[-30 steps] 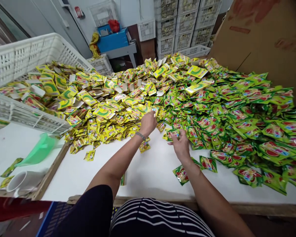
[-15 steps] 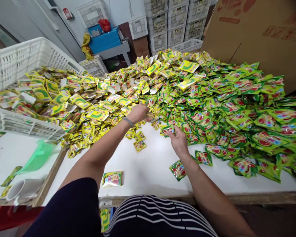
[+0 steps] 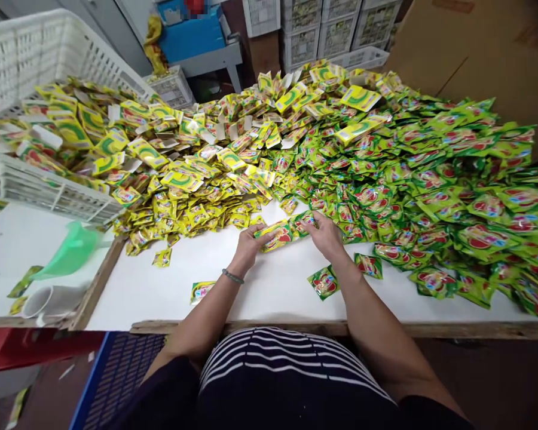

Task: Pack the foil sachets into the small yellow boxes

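Note:
My left hand (image 3: 247, 246) grips a small yellow-green candy box (image 3: 277, 236) between thumb and fingers. Right up against the box's end is a green candy packet (image 3: 301, 222), pinched in my right hand (image 3: 326, 237). Whether the packet is partly inside the box I cannot tell. On the white tabletop (image 3: 260, 286), another small box (image 3: 201, 292) lies beside my left forearm. A loose green packet (image 3: 323, 282) rests by my right wrist. Behind my hands is a heap of small yellow sachets (image 3: 197, 209); green packets (image 3: 430, 179) pile up to the right.
A white plastic crate (image 3: 49, 179) full of open boxes stands at the left, with more boxes (image 3: 233, 158) heaped beside it. A green scoop (image 3: 69, 251) and a white mug (image 3: 54, 300) sit at the front left. A large cardboard carton (image 3: 497, 65) rises at the back right.
My left hand has come back from the pile toward me with a candy box, meeting the green packet in my right hand. The camera view has tilted downward.

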Available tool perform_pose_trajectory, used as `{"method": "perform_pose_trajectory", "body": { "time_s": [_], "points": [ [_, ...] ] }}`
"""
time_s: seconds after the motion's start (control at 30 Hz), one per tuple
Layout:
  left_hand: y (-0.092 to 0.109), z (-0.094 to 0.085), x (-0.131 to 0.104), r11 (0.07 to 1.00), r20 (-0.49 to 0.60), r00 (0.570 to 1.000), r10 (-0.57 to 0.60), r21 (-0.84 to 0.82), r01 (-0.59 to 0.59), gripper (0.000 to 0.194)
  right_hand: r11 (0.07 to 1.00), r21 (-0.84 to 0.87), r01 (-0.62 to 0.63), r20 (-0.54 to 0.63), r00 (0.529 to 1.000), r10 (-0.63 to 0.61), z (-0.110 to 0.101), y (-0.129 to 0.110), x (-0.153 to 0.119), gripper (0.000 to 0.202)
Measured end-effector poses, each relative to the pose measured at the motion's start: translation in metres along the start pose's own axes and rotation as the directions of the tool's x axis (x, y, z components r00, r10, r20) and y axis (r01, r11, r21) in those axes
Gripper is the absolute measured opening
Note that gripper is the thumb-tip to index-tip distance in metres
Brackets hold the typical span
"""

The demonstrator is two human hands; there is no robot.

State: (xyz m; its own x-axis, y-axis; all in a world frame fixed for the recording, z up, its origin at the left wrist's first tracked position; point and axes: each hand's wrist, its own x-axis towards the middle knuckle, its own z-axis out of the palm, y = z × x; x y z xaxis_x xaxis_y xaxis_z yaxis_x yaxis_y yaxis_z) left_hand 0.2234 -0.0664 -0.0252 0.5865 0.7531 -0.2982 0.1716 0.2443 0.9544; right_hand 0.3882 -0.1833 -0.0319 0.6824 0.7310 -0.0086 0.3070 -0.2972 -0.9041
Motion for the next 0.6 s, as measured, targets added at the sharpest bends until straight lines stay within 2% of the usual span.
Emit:
{"method": "perform_pose_trajectory", "body": {
  "time_s": [0.13,0.23,0.33,0.43,0.53,0.6],
  "points": [
    [0.006,-0.008,-0.005,0.963,0.207,0.978,0.004,0.261,-0.059,0.045,0.994,0.076,0.077,0.115,0.99,-0.086,0.005,0.002,-0.002,0.031],
    [0.008,-0.004,-0.006,0.919,0.269,0.963,-0.011,0.382,-0.096,0.046,0.975,0.21,0.077,0.138,0.985,-0.107,0.01,0.008,-0.001,0.036],
    [0.006,0.005,-0.006,0.946,0.274,0.961,-0.021,0.316,-0.069,0.045,0.974,0.212,0.076,0.129,0.986,-0.105,0.01,0.011,-0.001,0.037],
    [0.001,0.01,-0.008,0.973,0.281,0.96,-0.016,0.225,-0.05,0.046,0.993,0.079,0.086,0.11,0.99,-0.094,0.006,0.009,-0.002,0.034],
    [-0.004,0.008,-0.009,0.969,0.307,0.952,0.001,0.237,-0.077,0.049,0.991,-0.08,0.105,0.055,0.993,-0.101,0.006,0.006,-0.002,0.033],
    [-0.008,0.006,-0.009,0.971,0.307,0.951,0.012,0.223,-0.084,0.048,0.987,-0.096,0.13,0.032,0.991,-0.128,0.008,0.006,-0.001,0.037]
  ]
}}
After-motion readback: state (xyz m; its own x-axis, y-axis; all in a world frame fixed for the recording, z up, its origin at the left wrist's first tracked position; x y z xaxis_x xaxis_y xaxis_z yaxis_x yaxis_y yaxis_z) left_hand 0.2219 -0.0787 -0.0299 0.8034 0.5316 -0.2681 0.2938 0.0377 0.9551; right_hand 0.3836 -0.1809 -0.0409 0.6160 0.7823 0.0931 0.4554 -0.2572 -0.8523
